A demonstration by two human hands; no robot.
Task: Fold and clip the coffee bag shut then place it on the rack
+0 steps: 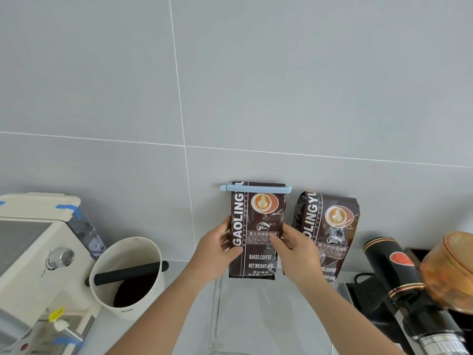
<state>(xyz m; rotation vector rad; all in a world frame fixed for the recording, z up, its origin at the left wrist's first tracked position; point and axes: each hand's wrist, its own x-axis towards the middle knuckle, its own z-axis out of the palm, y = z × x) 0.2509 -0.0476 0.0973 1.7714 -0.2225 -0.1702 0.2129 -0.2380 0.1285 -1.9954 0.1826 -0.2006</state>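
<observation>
Glossy brown foil-like coffee bag (257,226), smooth pale-blue plastic clip (255,188), clear plastic rack (217,316), matt grey tiled wall (307,85).

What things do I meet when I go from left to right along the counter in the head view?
Cream coffee machine → cream knock box → left hand → clipped coffee bag → right hand → second coffee bag → black grinder → amber jar.

Two bare forearms come in from the bottom edge, without sleeves. The left hand (217,248) and the right hand (298,254) wear no gloves, rings or watch.
</observation>
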